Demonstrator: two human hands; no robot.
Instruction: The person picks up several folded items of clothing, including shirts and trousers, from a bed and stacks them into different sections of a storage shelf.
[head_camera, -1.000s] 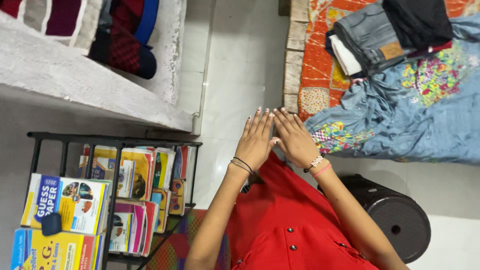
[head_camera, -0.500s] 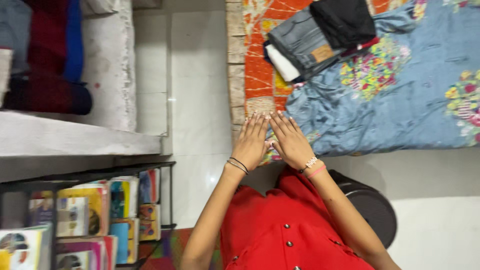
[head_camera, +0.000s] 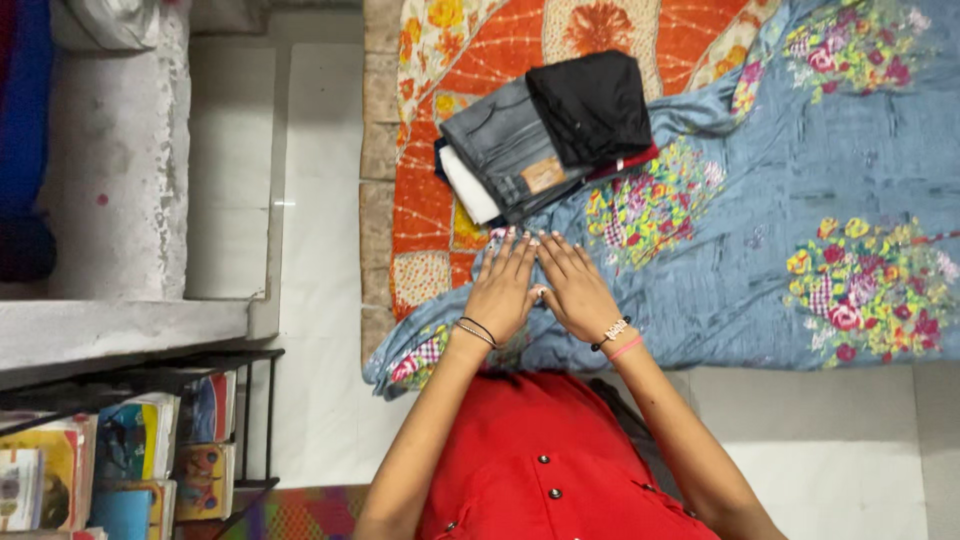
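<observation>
Book rack (head_camera: 150, 440): at your far left a black metal rack is standing on the pale tiled floor (head_camera: 320, 200), and it is holding glossy, colourful books upright.
Concrete shelf (head_camera: 120, 200): above the rack a rough grey ledge is carrying dark blue and red cloth at the picture's edge.
Orange bedcover (head_camera: 480, 60): a cotton cover with orange and yellow patches is lying over the bed, up to the left edge of the bed.
Left hand (head_camera: 503, 290): you are holding it flat and open, fingers straight and close together, and it is gripping nothing. Two thin bangles are sitting on the wrist.
Right hand (head_camera: 577, 290): you are keeping it flat and open too, palm down, just beside the left one, thumbs nearly meeting. It is grasping nothing.
Blue floral garment (head_camera: 760, 240): this soft, wrinkled blue cloth with bright flower prints is lying spread on the bed. It is directly under both of your palms and is stretching far to your right.
Folded clothes pile (head_camera: 545, 135): grey denim, a white piece and a black piece are lying folded in a stack just beyond your fingertips.
Red top (head_camera: 550, 460): you are wearing a smooth red top with small dark buttons.
</observation>
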